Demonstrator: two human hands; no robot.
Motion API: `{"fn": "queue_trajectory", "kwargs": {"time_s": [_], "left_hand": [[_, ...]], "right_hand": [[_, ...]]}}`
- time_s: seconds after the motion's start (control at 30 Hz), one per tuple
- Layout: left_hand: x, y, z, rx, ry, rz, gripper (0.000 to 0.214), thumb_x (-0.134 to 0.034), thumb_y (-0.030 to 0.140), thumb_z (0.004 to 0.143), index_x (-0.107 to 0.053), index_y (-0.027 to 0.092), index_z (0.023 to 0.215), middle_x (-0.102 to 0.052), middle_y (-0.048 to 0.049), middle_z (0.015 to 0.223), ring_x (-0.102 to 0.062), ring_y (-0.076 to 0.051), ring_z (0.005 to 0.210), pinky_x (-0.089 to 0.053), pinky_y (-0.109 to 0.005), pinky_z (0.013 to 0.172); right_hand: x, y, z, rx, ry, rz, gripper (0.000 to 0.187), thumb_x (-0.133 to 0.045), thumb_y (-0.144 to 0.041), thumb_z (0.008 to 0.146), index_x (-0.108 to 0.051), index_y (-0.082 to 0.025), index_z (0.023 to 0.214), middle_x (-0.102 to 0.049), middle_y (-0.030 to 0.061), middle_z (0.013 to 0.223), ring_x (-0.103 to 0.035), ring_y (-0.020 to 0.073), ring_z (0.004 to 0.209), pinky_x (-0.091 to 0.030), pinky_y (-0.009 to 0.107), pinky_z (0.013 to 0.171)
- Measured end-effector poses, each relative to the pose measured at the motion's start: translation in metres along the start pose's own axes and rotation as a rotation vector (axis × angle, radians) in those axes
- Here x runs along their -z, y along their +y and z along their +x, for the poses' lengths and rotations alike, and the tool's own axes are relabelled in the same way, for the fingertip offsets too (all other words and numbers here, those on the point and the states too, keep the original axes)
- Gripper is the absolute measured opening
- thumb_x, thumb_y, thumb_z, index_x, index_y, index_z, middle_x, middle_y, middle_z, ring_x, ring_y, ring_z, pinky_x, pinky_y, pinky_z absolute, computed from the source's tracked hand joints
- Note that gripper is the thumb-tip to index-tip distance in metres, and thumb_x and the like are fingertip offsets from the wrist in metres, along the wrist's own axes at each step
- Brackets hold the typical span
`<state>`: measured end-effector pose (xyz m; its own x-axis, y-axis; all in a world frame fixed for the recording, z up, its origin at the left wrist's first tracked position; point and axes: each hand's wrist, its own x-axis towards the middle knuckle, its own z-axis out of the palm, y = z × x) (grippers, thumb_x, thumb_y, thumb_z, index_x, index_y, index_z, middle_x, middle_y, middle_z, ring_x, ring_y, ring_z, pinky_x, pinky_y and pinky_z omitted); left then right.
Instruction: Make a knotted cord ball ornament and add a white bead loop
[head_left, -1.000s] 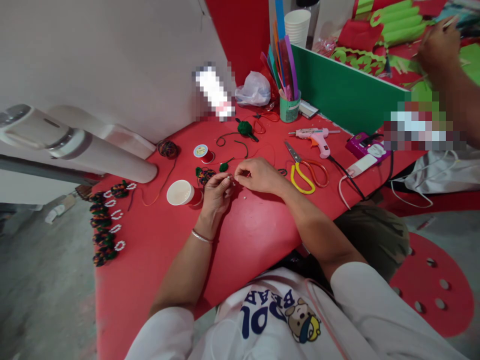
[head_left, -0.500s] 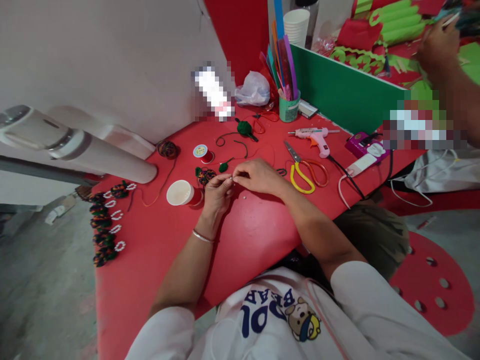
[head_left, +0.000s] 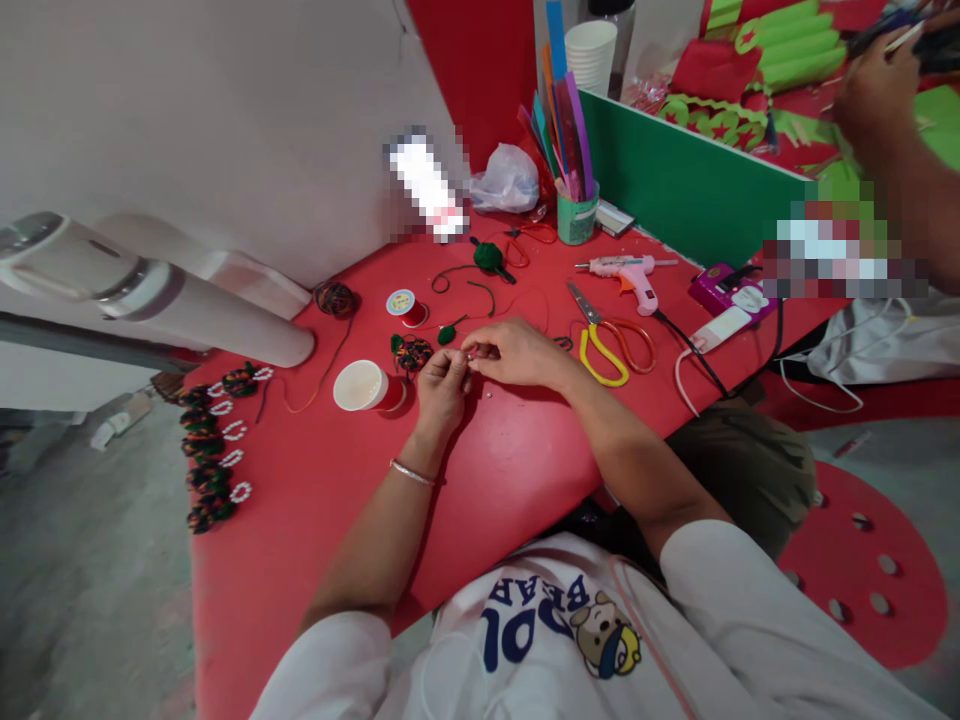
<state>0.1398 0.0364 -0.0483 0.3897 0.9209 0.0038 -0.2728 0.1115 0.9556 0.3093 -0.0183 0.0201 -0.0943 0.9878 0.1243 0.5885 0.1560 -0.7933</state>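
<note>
One tiny bead (head_left: 471, 352), pinched between left hand (head_left: 442, 388), right hand (head_left: 516, 352)

the table (head_left: 525, 470) is red; scissors (head_left: 611, 345) at 1 o'clock have yellow and orange handles; pink glue gun (head_left: 634, 275); green, orange and black pom-pom (head_left: 411, 352).

White bear-print shirt (head_left: 555, 630), silver bangle (head_left: 411, 471) left wrist.

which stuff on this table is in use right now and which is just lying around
In use: left hand, right hand, the tiny piece pinched between them, too small to identify.
Lying about, untouched: scissors, glue gun, spool, yarn ball.
</note>
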Motion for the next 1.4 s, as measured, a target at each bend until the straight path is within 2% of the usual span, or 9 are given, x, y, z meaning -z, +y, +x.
{"fn": "queue_trajectory", "kwargs": {"time_s": [0.23,0.33,0.5,0.67,0.8,0.93,1.03,1.17,1.4], "left_hand": [[-0.005,0.003,-0.004,-0.017,0.028,0.01,0.044,-0.091,0.051,0.073,-0.063,0.017,0.072,-0.058,0.0037,0.056,-0.039,-0.004,0.041,-0.029,-0.017,0.04],[-0.007,0.003,-0.004,-0.046,0.052,0.059,0.045,-0.091,0.051,0.071,-0.064,0.016,0.07,-0.059,0.0028,0.058,-0.04,-0.004,0.042,-0.029,-0.017,0.041],[-0.005,0.001,-0.004,-0.094,0.103,0.145,0.04,-0.09,0.05,0.074,-0.067,0.017,0.072,-0.053,0.0051,0.053,-0.04,-0.005,0.044,-0.03,-0.017,0.042],[0.004,0.005,-0.011,-0.122,0.109,0.323,0.027,-0.085,0.035,0.08,-0.069,0.016,0.07,-0.057,0.0029,0.057,-0.043,-0.007,0.05,-0.034,-0.019,0.049],[0.001,0.015,-0.022,-0.078,0.039,0.417,0.016,-0.087,0.025,0.075,-0.074,0.016,0.076,-0.062,-0.0004,0.065,-0.051,-0.011,0.059,-0.04,-0.021,0.056],[-0.001,0.025,-0.032,-0.214,-0.125,0.643,0.041,-0.1,0.02,0.055,-0.079,0.018,0.09,-0.065,-0.0032,0.085,-0.054,-0.012,0.069,-0.044,-0.023,0.062],[0.006,0.024,-0.036,-0.317,-0.243,0.81,0.024,-0.092,0.027,0.07,-0.078,0.018,0.088,-0.063,-0.0055,0.094,-0.057,-0.014,0.073,-0.046,-0.026,0.065],[0.014,0.019,-0.035,-0.394,-0.323,0.908,0.008,-0.073,0.025,0.09,-0.073,0.018,0.084,-0.063,-0.0075,0.096,-0.063,-0.02,0.092,-0.052,-0.034,0.082],[0.013,0.018,-0.03,-0.408,-0.24,0.913,0.008,-0.072,0.025,0.089,-0.069,0.018,0.087,-0.063,-0.006,0.093,-0.062,-0.018,0.084,-0.051,-0.031,0.077]], "right_hand": [[0.011,0.003,-0.003,0.017,-0.013,-0.066,0.017,-0.065,-0.014,0.089,-0.081,-0.018,0.092,-0.078,0.004,0.088,-0.064,0.014,0.079,-0.039,0.025,0.071],[0.012,0.005,-0.005,-0.004,-0.03,-0.068,0.016,-0.066,-0.014,0.085,-0.079,-0.018,0.091,-0.076,0.0029,0.084,-0.062,0.0136,0.074,-0.038,0.025,0.067],[0.01,0.009,-0.003,0.036,-0.052,-0.114,0.017,-0.064,-0.021,0.091,-0.08,-0.019,0.089,-0.078,0.0051,0.088,-0.063,0.016,0.08,-0.038,0.027,0.07],[0.016,0.008,-0.005,-0.01,-0.02,-0.149,0.019,-0.062,-0.015,0.088,-0.08,-0.019,0.087,-0.077,0.0047,0.086,-0.062,0.016,0.075,-0.036,0.028,0.068],[0.018,0.006,-0.007,-0.051,-0.069,-0.195,0.02,-0.061,-0.012,0.087,-0.08,-0.019,0.087,-0.077,0.0061,0.084,-0.062,0.0171,0.075,-0.034,0.03,0.067],[0.018,0.004,-0.007,-0.06,-0.074,-0.204,0.018,-0.06,-0.011,0.085,-0.077,-0.018,0.085,-0.077,0.0064,0.084,-0.06,0.0165,0.073,-0.035,0.029,0.067],[0.02,0.003,-0.007,-0.098,-0.072,-0.18,0.014,-0.062,-0.013,0.085,-0.075,-0.017,0.084,-0.075,0.0053,0.082,-0.058,0.0146,0.069,-0.034,0.028,0.065],[0.02,0.001,-0.008,-0.105,-0.064,-0.153,0.011,-0.064,-0.017,0.086,-0.075,-0.017,0.083,-0.074,0.0044,0.08,-0.059,0.0141,0.07,-0.035,0.027,0.065],[0.016,0.006,-0.005,-0.088,0.006,-0.088,0.01,-0.067,-0.02,0.087,-0.075,-0.018,0.083,-0.072,0.002,0.076,-0.059,0.0132,0.068,-0.036,0.026,0.066]]}}
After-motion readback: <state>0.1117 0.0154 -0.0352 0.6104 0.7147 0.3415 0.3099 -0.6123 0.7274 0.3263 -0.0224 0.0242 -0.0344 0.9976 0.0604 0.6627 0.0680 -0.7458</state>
